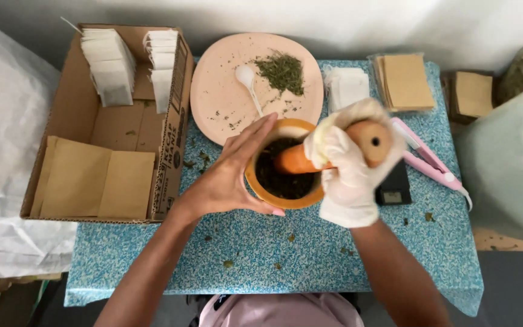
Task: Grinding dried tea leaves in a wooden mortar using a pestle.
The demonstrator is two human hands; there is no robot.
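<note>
One cardboard box [62,121] sits at the left of the blue speckled counter [310,248], holding two stacks of white filter bags [109,57] and two brown paper envelopes [98,181]. Beside it the bare left hand [231,175] cups one wooden mortar [261,188] of dark crushed leaves, fingers spread along its rim — behind stands one pink plate [219,91] bearing one white spoon [247,82] and one heap of dried herbs [282,71]. The gloved right hand [349,169] has its fingers clamped round one wooden pestle [328,151] angled into the mortar, hiding part of one small black scale [394,191]; one pink sealer [428,158] lies rightward.
</note>
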